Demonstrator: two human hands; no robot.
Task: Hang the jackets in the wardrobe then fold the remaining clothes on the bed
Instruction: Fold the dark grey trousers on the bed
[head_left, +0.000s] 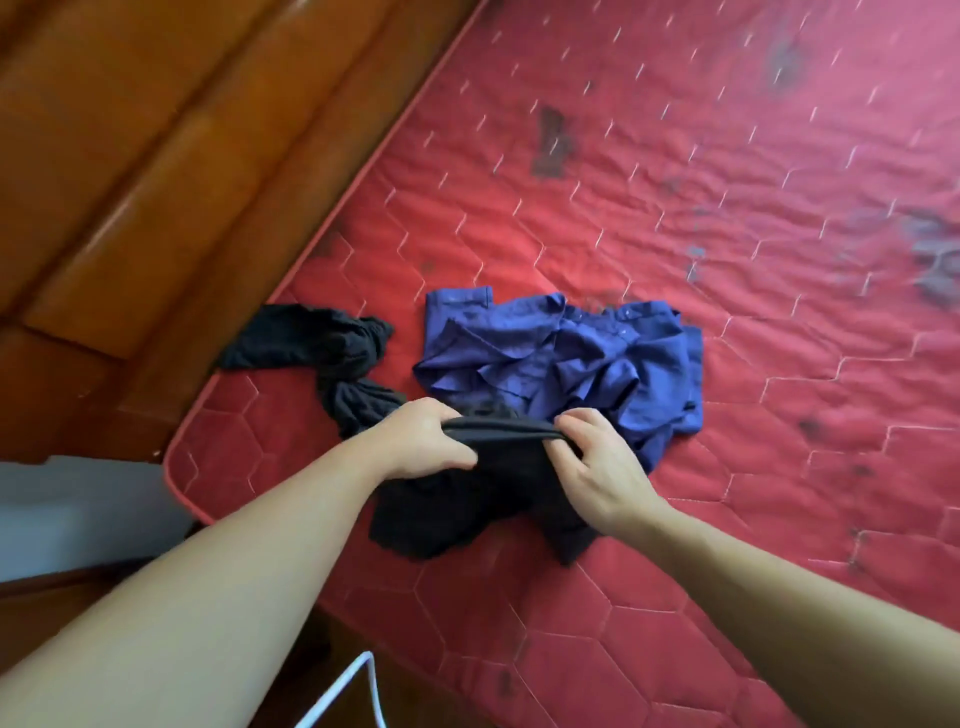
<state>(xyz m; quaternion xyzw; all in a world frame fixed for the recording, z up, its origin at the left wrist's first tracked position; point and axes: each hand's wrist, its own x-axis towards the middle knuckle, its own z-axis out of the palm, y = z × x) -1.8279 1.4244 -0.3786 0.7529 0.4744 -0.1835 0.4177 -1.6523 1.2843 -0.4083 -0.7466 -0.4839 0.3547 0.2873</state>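
Both my hands, left (423, 441) and right (597, 467), pinch the black garment's (467, 504) top edge at lower centre, stretching it flat on the bed (675, 182) for folding. Blue shirt (561, 358) waits just behind.

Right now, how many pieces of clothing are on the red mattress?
3: a black garment gripped by both hands, a crumpled blue shirt behind it, and a dark bundle near the mattress corner. More may lie hidden.

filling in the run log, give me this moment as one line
stage: folding | left hand: grips black garment | right hand: grips same garment | on mattress: blue shirt, second black garment, both crumpled
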